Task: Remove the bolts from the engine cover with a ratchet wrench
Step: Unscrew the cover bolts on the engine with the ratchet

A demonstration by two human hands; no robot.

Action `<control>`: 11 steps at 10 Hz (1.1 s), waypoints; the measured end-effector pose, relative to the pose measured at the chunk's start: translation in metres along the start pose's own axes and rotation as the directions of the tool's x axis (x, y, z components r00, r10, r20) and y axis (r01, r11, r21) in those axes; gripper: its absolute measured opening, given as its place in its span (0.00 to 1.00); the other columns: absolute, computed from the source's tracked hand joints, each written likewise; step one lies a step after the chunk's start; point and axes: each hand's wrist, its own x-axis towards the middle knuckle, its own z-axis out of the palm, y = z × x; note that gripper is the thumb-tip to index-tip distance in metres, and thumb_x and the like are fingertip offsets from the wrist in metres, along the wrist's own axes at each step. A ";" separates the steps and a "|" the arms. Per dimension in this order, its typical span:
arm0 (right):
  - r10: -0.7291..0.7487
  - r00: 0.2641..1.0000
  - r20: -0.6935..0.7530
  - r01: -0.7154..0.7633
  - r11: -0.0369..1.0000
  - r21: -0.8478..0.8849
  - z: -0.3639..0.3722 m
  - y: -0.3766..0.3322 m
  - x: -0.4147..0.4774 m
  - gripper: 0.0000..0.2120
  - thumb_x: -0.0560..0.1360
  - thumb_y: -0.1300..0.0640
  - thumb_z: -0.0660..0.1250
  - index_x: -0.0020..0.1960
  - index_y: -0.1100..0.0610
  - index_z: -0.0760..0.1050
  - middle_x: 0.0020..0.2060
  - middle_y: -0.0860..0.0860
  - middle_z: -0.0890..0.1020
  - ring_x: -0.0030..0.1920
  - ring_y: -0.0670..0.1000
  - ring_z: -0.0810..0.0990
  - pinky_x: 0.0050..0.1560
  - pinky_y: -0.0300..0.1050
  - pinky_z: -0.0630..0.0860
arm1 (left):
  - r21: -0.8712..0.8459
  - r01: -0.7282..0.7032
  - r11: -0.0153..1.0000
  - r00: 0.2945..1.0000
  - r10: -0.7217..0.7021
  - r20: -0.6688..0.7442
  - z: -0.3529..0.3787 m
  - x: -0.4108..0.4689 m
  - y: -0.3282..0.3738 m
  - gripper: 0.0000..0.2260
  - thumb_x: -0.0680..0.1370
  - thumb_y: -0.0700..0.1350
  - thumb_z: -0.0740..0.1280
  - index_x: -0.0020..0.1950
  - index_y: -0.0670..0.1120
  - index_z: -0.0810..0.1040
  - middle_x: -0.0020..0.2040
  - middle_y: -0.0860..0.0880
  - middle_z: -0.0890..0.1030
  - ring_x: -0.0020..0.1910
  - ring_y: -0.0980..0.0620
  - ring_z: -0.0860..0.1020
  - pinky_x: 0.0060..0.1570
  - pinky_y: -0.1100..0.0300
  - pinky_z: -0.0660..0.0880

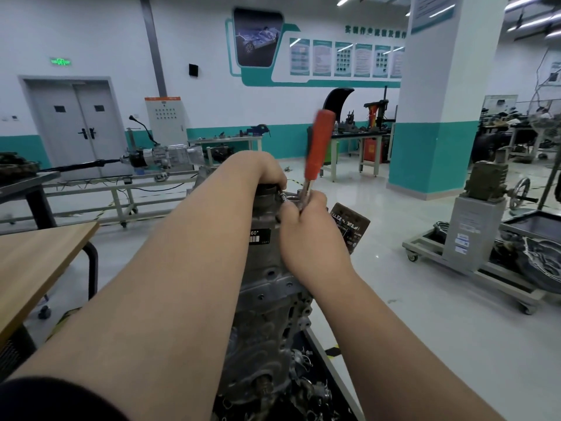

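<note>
A grey engine (267, 299) stands in front of me, its cover end at the far top. My left hand (267, 171) curls over the top far edge of the engine, fingertips by a small metal socket or bolt (283, 197). My right hand (303, 217) grips the metal shaft of a ratchet wrench near its head. The wrench's red handle (320, 144) points up and away, blurred. The bolt itself is mostly hidden behind my fingers.
A wooden table (36, 262) stands at the left. A wheeled stand with a grey machine (473, 238) is at the right. A dark labelled plate (349, 227) hangs beside the engine. Workbenches, a gearbox on a frame (164, 156) and a teal pillar stand farther back.
</note>
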 end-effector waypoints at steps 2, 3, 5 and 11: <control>0.364 0.860 0.357 -0.477 0.325 0.817 0.006 -0.008 -0.003 0.10 0.82 0.49 0.55 0.47 0.55 0.69 0.24 0.49 0.71 0.19 0.48 0.64 0.24 0.37 0.66 | -0.034 0.006 0.999 1.000 -0.007 -0.015 0.001 0.011 -0.006 0.11 0.75 0.51 0.70 0.39 0.46 0.74 0.39 0.47 0.76 0.34 0.50 0.74 0.30 0.58 0.66; 0.310 0.802 0.510 -0.483 -0.167 0.860 0.005 -0.013 -0.006 0.14 0.82 0.48 0.54 0.46 0.57 0.67 0.24 0.49 0.71 0.18 0.47 0.62 0.22 0.35 0.64 | -0.026 0.006 1.000 1.000 -0.006 -0.024 0.001 0.013 -0.005 0.11 0.75 0.51 0.70 0.39 0.46 0.73 0.39 0.47 0.76 0.34 0.50 0.75 0.30 0.58 0.66; 0.250 0.773 0.582 -0.468 -0.394 0.791 0.007 -0.016 -0.009 0.17 0.83 0.46 0.51 0.44 0.58 0.66 0.24 0.50 0.73 0.17 0.47 0.63 0.21 0.32 0.65 | 0.028 0.008 1.000 1.000 -0.008 -0.005 -0.001 0.012 -0.002 0.11 0.76 0.52 0.69 0.41 0.46 0.75 0.40 0.48 0.76 0.35 0.50 0.75 0.31 0.58 0.67; 0.364 0.896 0.254 -0.441 0.660 0.608 -0.005 -0.009 0.000 0.09 0.81 0.51 0.55 0.47 0.55 0.68 0.30 0.52 0.73 0.24 0.50 0.69 0.27 0.39 0.67 | -0.011 0.011 1.000 1.000 -0.011 0.024 0.000 0.011 -0.003 0.09 0.76 0.50 0.69 0.43 0.44 0.77 0.40 0.48 0.77 0.34 0.51 0.75 0.33 0.57 0.70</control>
